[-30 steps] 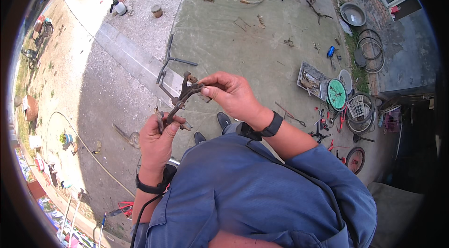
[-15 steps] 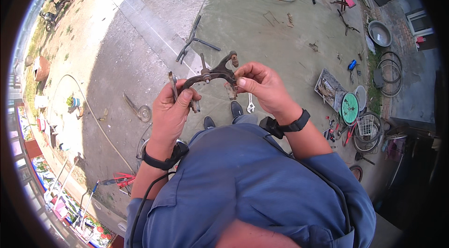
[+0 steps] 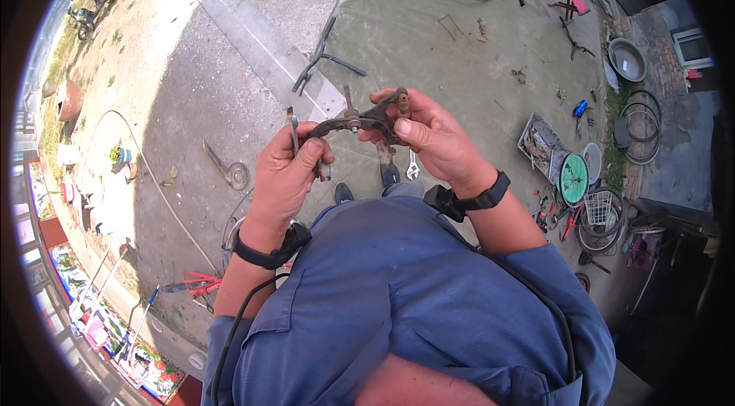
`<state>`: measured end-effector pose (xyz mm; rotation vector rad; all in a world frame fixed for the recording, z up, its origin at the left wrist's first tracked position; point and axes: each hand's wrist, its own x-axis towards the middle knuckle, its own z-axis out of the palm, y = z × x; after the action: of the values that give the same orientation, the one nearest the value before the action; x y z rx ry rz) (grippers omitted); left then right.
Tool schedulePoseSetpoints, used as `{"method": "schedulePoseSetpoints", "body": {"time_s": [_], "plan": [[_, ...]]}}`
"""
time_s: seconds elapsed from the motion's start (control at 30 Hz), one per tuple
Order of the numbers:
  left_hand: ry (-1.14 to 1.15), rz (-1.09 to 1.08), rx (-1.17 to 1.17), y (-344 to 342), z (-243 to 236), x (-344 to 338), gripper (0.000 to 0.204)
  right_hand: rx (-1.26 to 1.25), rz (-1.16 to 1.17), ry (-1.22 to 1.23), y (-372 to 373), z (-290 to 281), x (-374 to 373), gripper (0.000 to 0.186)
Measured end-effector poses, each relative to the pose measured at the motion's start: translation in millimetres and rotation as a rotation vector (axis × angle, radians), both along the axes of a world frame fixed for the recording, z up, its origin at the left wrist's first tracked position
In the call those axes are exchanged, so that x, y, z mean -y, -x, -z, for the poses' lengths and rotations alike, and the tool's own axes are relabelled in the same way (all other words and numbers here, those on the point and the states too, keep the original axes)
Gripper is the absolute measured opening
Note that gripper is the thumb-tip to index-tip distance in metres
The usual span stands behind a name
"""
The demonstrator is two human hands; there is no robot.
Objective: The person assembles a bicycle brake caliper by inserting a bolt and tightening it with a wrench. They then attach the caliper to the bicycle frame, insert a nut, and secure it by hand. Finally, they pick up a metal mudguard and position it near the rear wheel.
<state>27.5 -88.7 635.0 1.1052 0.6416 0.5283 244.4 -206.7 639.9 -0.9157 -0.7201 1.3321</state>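
A rusty bicycle caliper brake [image 3: 354, 124] is held up in front of my chest, its curved arms spanning both hands and a bolt standing up from its middle. My left hand [image 3: 277, 176] is closed round one arm's end, thumb in front. The same hand also holds a slim metal wrench [image 3: 294, 129], which sticks up past the fingers. At the other side, my right hand [image 3: 440, 144] pinches the opposite arm, thumb on the front and fingers behind. Below that arm a worn brake-pad end hangs down, partly blurred against the ground.
An adjustable wrench [image 3: 413, 166] lies on the ground by my shoe. Ahead lies a dark forked metal bar [image 3: 321, 58]. To the right are a tray of parts [image 3: 536, 134], a green round lid [image 3: 573, 178] and a white basket [image 3: 599, 207]; a red bicycle frame [image 3: 203, 283] lies at left.
My right hand has shifted from the lower end of the brake arm to higher up, fingers now behind it. The brake has moved slightly right in view and still rests in both hands.
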Motion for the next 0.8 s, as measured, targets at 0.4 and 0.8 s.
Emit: {"method": "schedulePoseSetpoints", "body": {"time_s": [0.4, 0.8], "plan": [[-0.003, 0.01, 0.004, 2.4, 3.8, -4.2, 0.027, 0.011, 0.151, -0.055, -3.0, 6.4, -1.2, 0.023], [-0.007, 0.009, -0.013, 1.3, -2.7, -1.3, 0.028, -0.024, 0.157, 0.018, -5.3, 1.8, 1.5, 0.02]]}}
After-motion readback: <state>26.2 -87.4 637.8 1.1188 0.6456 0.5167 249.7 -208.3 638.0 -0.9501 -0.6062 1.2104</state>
